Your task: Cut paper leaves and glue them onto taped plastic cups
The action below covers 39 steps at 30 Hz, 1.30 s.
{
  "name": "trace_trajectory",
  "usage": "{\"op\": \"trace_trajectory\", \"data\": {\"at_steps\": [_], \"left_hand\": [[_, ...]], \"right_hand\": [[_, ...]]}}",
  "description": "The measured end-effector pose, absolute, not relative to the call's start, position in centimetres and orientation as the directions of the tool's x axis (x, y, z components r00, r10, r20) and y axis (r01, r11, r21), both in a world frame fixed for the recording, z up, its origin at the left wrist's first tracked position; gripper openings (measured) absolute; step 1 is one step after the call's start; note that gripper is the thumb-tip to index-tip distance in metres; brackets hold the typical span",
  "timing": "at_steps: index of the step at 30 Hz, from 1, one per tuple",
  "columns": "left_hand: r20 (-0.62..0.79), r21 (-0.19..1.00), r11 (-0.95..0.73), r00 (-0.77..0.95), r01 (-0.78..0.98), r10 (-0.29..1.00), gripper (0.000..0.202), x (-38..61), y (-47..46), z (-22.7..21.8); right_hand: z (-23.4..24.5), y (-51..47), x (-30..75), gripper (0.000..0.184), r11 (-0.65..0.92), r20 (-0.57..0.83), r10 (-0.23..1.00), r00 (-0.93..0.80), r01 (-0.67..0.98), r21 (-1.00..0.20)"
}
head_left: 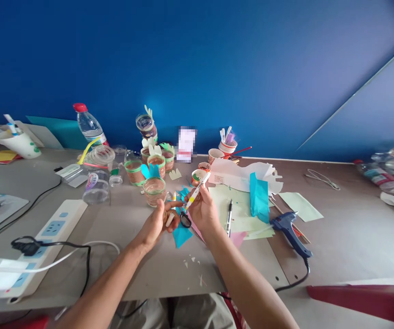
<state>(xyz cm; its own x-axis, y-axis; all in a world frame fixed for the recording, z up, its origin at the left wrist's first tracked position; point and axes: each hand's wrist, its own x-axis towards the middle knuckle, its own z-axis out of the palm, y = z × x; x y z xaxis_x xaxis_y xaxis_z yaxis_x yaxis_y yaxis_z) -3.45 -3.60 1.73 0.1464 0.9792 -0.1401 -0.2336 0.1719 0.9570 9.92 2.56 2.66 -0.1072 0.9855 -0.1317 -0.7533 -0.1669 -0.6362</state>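
Observation:
My right hand (pixel 204 211) grips a white marker pen with a yellow band (pixel 194 194), slanted with its lower end toward my left hand. My left hand (pixel 159 220) is closed with its fingers curled, and a small white piece (pixel 170 220) shows in them; its kind is unclear. Black-handled scissors (pixel 185 220) and blue paper scraps (pixel 182 236) lie just beneath the hands. Left of them stands a clear cup with green and brown bands (pixel 154 192), blue paper shapes at its rim. Behind it are several similar banded cups (pixel 156 165).
A blue hot glue gun (pixel 290 230), black pen (pixel 229 214) and pale green paper (pixel 222 201) lie to the right. At left are a power strip (pixel 51 237) with cables and a red-capped bottle (pixel 90 125). A phone (pixel 186 144) leans against the blue wall.

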Motion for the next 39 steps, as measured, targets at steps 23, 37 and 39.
{"op": "trace_trajectory", "data": {"at_steps": [23,37,39], "left_hand": [[0.260,0.223,-0.408,0.349,0.885,0.900,0.037,-4.5,-3.5,0.2],[0.221,0.281,-0.298,0.241,0.912,0.945,0.025,-3.9,-3.6,0.3],[0.226,0.258,-0.301,0.245,0.918,0.943,0.018,-3.7,-3.7,0.3]], "right_hand": [[0.8,2.5,10.4,0.029,0.282,0.291,0.957,0.010,0.206,-0.937],[1.0,2.7,10.5,0.029,0.295,0.314,0.950,0.008,0.314,-0.902],[0.9,2.8,10.5,0.029,0.306,0.325,0.946,0.008,0.319,-0.897]]}}
